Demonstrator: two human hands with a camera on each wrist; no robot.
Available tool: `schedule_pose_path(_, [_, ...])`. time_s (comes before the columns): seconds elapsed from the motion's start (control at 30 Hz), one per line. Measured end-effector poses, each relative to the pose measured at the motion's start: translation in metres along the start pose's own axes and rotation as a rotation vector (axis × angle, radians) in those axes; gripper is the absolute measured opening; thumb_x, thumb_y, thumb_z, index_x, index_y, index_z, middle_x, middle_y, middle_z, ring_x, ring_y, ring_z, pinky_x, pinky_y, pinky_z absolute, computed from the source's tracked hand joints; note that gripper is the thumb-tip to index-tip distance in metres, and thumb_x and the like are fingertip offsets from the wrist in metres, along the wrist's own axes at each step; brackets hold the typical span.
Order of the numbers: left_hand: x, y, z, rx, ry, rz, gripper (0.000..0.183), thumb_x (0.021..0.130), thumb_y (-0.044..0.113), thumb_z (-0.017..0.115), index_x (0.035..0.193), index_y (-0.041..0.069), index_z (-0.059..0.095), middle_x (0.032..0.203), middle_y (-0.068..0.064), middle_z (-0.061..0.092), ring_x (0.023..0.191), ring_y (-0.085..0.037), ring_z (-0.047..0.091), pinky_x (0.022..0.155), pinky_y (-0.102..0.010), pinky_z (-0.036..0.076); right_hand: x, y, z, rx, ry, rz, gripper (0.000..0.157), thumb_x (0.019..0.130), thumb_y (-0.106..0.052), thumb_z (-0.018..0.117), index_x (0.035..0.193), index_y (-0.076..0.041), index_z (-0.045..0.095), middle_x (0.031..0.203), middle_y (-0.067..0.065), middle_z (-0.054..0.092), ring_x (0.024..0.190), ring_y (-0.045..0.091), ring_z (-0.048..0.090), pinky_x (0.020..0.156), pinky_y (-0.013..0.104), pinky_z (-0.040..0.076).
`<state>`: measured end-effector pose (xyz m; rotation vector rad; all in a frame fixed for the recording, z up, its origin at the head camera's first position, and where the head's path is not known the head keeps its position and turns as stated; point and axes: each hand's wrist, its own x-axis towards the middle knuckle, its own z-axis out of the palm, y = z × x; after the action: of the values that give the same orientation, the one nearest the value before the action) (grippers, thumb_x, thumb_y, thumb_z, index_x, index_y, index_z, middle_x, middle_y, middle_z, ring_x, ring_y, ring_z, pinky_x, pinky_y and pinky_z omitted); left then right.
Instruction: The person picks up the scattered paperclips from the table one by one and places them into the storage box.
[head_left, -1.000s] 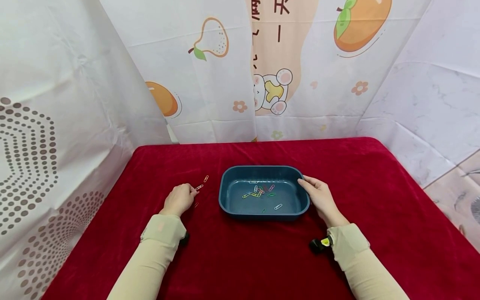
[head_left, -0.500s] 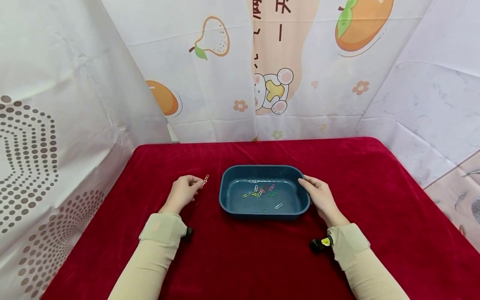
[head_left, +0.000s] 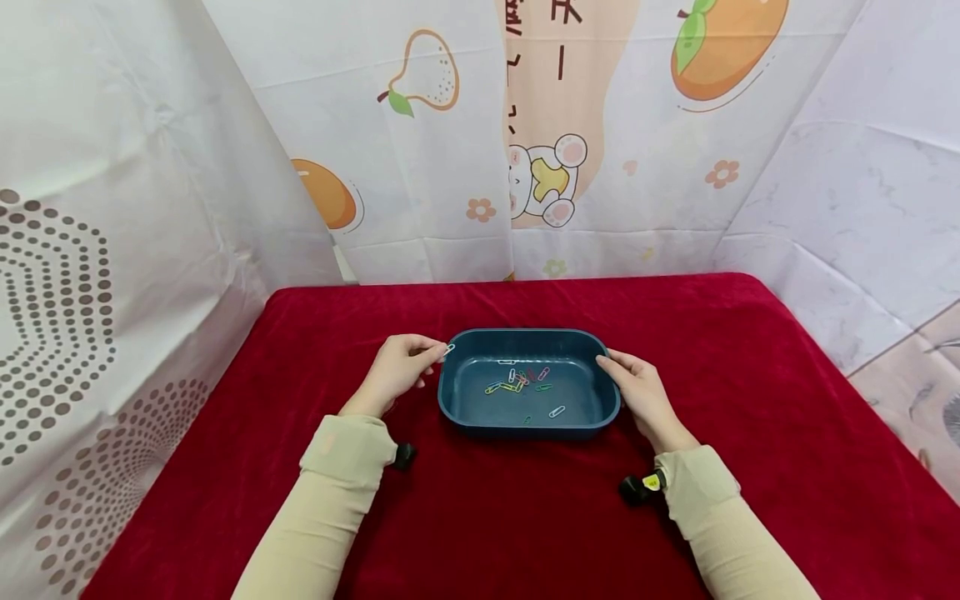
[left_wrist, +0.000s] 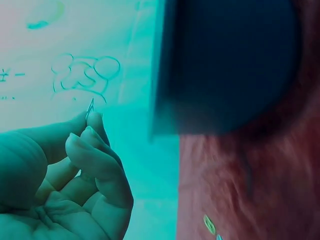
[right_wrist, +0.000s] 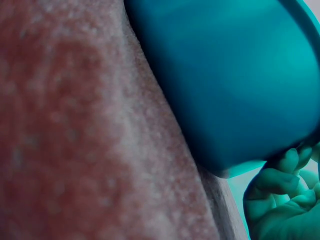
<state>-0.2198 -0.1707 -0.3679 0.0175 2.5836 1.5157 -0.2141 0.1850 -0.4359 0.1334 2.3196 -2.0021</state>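
A dark blue rectangular tub (head_left: 525,431) stands on the red cloth, with several coloured paper clips (head_left: 517,383) scattered over its floor. Thumb and forefinger of my left hand (head_left: 401,371) pinch a pale paper clip (head_left: 450,349) at the tub's far left rim. In the left wrist view that same clip (left_wrist: 90,110) pokes up from the fingertips, and the other fingers are loosely curled. My right hand (head_left: 643,400) grips the tub's right end, thumb at the rim. Curled fingers (right_wrist: 277,180) show against the outer wall in the right wrist view.
Red velvet cloth (head_left: 517,517) covers the table. A yellow-green paper clip (left_wrist: 209,225) lies on it in the left wrist view. Printed curtains (head_left: 420,183) hang behind the table and along both sides.
My left hand took a pale paper clip from the cloth left of the tub, then moved right with it to the tub's rim. The right hand and tub have stayed in place.
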Motion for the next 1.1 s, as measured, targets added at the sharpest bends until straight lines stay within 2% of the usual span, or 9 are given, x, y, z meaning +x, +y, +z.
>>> schedule_pose_path(0.13, [0.004, 0.012, 0.01, -0.019, -0.036, 0.01, 0.03, 0.097, 0.025, 0.064, 0.115, 0.002, 0.072, 0.105, -0.019, 0.071, 0.073, -0.016, 0.058, 0.059, -0.023, 0.051, 0.0, 0.0, 0.0, 0.007, 0.0, 0.001, 0.054, 0.099, -0.034, 0.059, 0.14, 0.0, 0.053, 0.095, -0.008, 0.074, 0.071, 0.003, 0.066, 0.066, 0.02, 0.055])
schedule_pose_path(0.3, [0.009, 0.025, 0.022, -0.015, -0.081, 0.02, 0.027, 0.096, 0.025, 0.065, 0.112, 0.005, 0.074, 0.101, -0.019, 0.069, 0.08, -0.029, 0.061, 0.059, -0.024, 0.051, 0.0, 0.001, 0.0, 0.015, -0.004, -0.002, 0.054, 0.099, -0.034, 0.06, 0.14, 0.001, 0.053, 0.094, -0.009, 0.074, 0.071, 0.003, 0.067, 0.067, 0.02, 0.055])
schedule_pose_path(0.37, [0.011, 0.029, 0.026, -0.007, -0.097, 0.033, 0.026, 0.096, 0.025, 0.065, 0.111, 0.006, 0.074, 0.097, -0.017, 0.069, 0.08, -0.03, 0.061, 0.059, -0.025, 0.051, 0.0, 0.001, 0.0, 0.013, -0.004, -0.001, 0.054, 0.099, -0.034, 0.06, 0.14, 0.0, 0.053, 0.095, -0.009, 0.074, 0.072, 0.003, 0.067, 0.067, 0.02, 0.055])
schedule_pose_path(0.53, [0.017, 0.039, 0.034, 0.005, -0.126, 0.059, 0.027, 0.096, 0.025, 0.066, 0.11, 0.005, 0.074, 0.092, -0.009, 0.072, 0.071, -0.016, 0.057, 0.058, -0.024, 0.051, 0.001, 0.0, 0.0, 0.004, 0.001, 0.008, 0.055, 0.099, -0.035, 0.059, 0.142, -0.001, 0.051, 0.097, -0.009, 0.074, 0.071, 0.002, 0.066, 0.066, 0.019, 0.054])
schedule_pose_path(0.67, [0.022, 0.045, 0.04, -0.004, -0.151, 0.057, 0.027, 0.096, 0.026, 0.066, 0.11, 0.004, 0.074, 0.099, -0.013, 0.073, 0.071, -0.014, 0.056, 0.058, -0.023, 0.051, 0.002, 0.0, 0.0, 0.003, 0.002, 0.008, 0.055, 0.099, -0.034, 0.059, 0.142, -0.001, 0.051, 0.097, -0.009, 0.073, 0.071, 0.002, 0.066, 0.066, 0.019, 0.054])
schedule_pose_path(0.77, [0.029, 0.048, 0.046, -0.006, -0.164, 0.046, 0.026, 0.096, 0.025, 0.066, 0.11, 0.006, 0.075, 0.105, -0.017, 0.072, 0.073, -0.017, 0.058, 0.058, -0.022, 0.05, 0.001, 0.001, 0.0, 0.007, 0.0, 0.007, 0.054, 0.099, -0.034, 0.06, 0.141, -0.001, 0.052, 0.094, -0.01, 0.073, 0.07, 0.002, 0.066, 0.065, 0.019, 0.054])
schedule_pose_path(0.93, [0.039, 0.051, 0.056, -0.01, -0.187, 0.034, 0.025, 0.096, 0.025, 0.065, 0.109, 0.005, 0.075, 0.107, -0.02, 0.072, 0.07, -0.018, 0.057, 0.057, -0.021, 0.049, 0.001, 0.002, 0.0, 0.01, -0.005, 0.005, 0.054, 0.099, -0.034, 0.059, 0.141, 0.0, 0.052, 0.091, -0.011, 0.073, 0.068, 0.003, 0.065, 0.063, 0.02, 0.054])
schedule_pose_path(1.1, [0.049, 0.054, 0.066, 0.003, -0.229, 0.046, 0.029, 0.096, 0.026, 0.065, 0.109, 0.002, 0.075, 0.102, -0.02, 0.072, 0.063, -0.013, 0.053, 0.056, -0.021, 0.048, 0.001, 0.002, 0.0, 0.011, -0.008, 0.006, 0.055, 0.099, -0.035, 0.059, 0.141, 0.0, 0.052, 0.09, -0.012, 0.073, 0.068, 0.002, 0.065, 0.064, 0.019, 0.054])
